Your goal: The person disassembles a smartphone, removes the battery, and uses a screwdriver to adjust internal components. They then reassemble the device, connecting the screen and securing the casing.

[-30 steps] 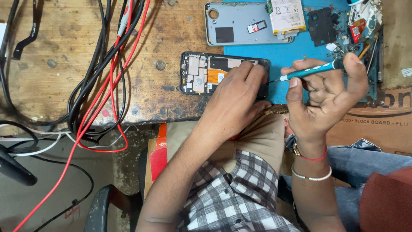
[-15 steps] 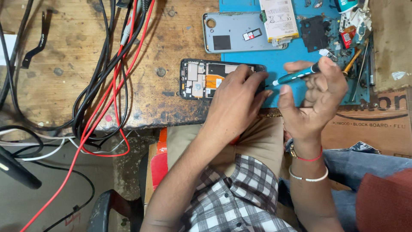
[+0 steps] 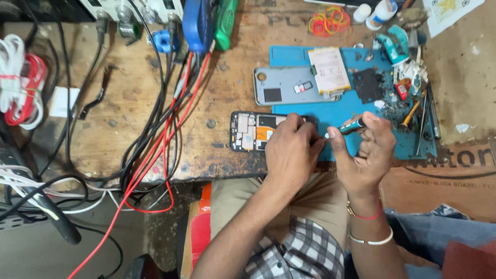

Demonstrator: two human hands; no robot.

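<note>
An opened black phone (image 3: pixel 249 132) with its boards and an orange part exposed lies on the worn wooden bench, its right end on a blue work mat (image 3: pixel 341 111). My left hand (image 3: pixel 292 152) covers and grips that right end. My right hand (image 3: pixel 364 157) holds a small teal screwdriver (image 3: pixel 352 125), with its tip pointing left, close to my left fingers. Whether the tip touches the phone is hidden.
A grey phone back cover (image 3: pixel 281 85) and a pale battery (image 3: pixel 329 70) lie on the mat behind the phone. Small tools and parts (image 3: pixel 411 98) crowd the mat's right side. Black and red cables (image 3: pixel 155 134) run across the bench on the left. Coloured rubber bands (image 3: pixel 328 21) lie at the back.
My right hand has moved left with the screwdriver, closer to my left hand. The view has tilted so more of the bench's back shows.
</note>
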